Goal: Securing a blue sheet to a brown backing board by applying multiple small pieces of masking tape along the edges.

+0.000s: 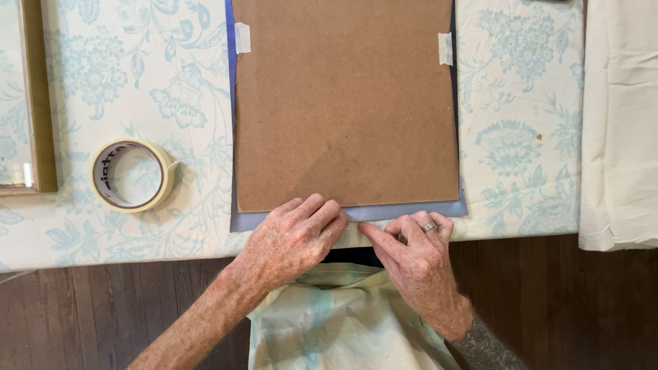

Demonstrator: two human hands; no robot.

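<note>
Left hand presses flat, grip open, on the brown backing board and blue paper edge to steady them; right hand fingertips pinch there. Masking tape roll left of the left hand on table.

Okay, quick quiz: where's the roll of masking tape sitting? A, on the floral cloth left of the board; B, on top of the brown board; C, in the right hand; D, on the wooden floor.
A: the roll of tape lies flat on the floral cloth, left of the brown board, apart from both hands.
</note>
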